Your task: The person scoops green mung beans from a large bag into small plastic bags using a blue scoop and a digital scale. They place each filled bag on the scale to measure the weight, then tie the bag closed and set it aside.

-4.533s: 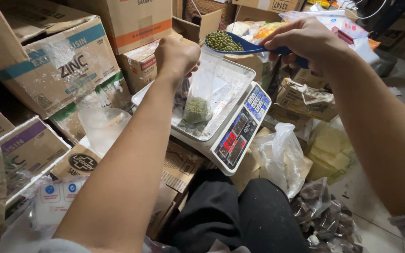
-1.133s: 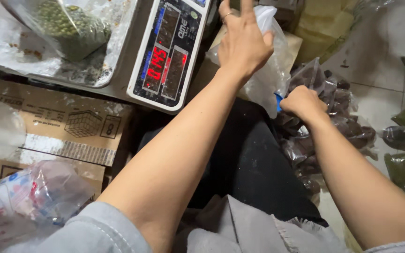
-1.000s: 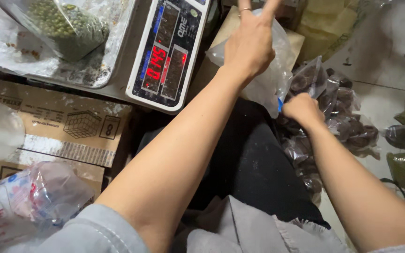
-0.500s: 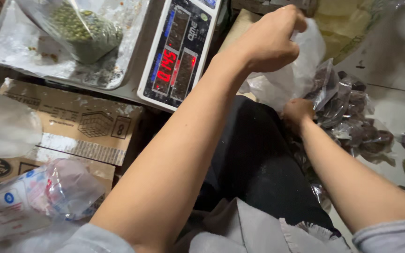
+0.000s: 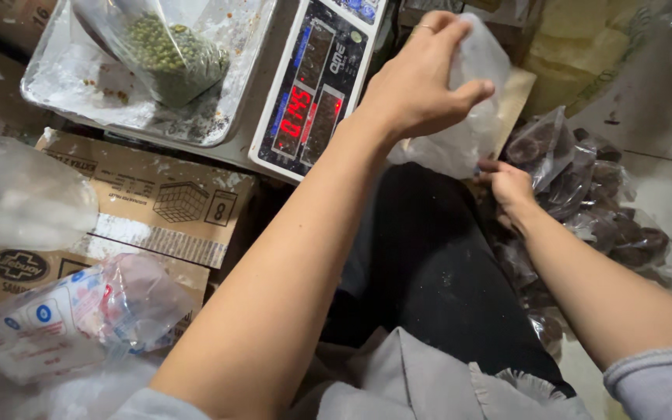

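- Head view, looking down: my left hand point(image 5: 418, 85) is closed over the top of a bundle of clear plastic bags point(image 5: 460, 132), fingers curled round its upper edge.
- My right hand point(image 5: 511, 187) sits just below that bundle, at its lower corner, fingers bent in; I cannot tell whether it is pinching the plastic or only touching it.
- That bundle hangs above my lap, between the weighing scale point(image 5: 316, 85) and the packets of dark goods point(image 5: 585, 194) on the floor to my right.
- I judge the plastic to be light, soft and slippery, likely to crumple and slide, so a firm pinch near the gathered top edge looks the best hold.
- On the tray point(image 5: 48, 85) of the scale stands an open bag of green beans point(image 5: 173, 54), leaning a little; the scale's red digits are lit.
- Under the scale lie flattened cardboard boxes point(image 5: 157, 202), and near my left elbow more soft plastic packets point(image 5: 71, 319).
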